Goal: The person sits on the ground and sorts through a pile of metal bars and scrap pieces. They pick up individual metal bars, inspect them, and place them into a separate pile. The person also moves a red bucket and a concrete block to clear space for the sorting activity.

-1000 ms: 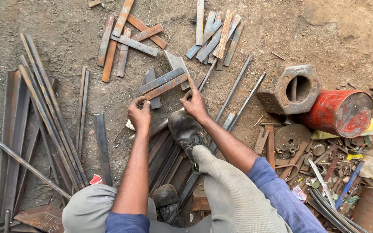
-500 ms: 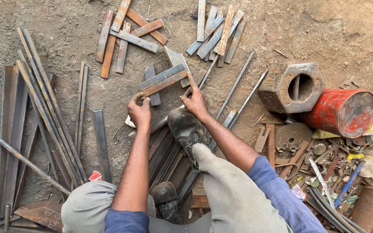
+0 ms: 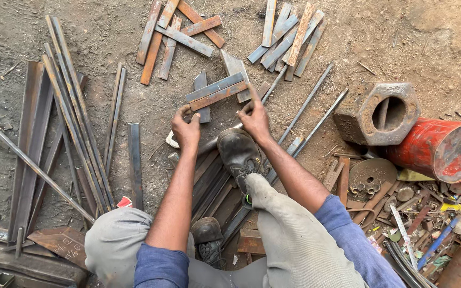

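flat steel bars (image 3: 215, 92) | two short strips, one grey, one rust-brown | side by side, touching, slanting up to the right | ends held above dirt ground

This is a rough metalworking yard, a scrap-and-steel workshop laid out on bare dirt ground (image 3: 412, 32) rather than a bench. Rusty flat bars (image 3: 180, 37) lie in loose heaps on the soil, more cut strips (image 3: 286, 37) beside them, and long rods (image 3: 70, 106) run down the left side next to angle iron (image 3: 30, 138). On the right sit a heavy hexagonal steel block (image 3: 380, 114), a red drum (image 3: 441, 149) on its side and a litter of small scrap parts (image 3: 401, 208). The worker's scuffed boot (image 3: 239, 154) rests on the stock.
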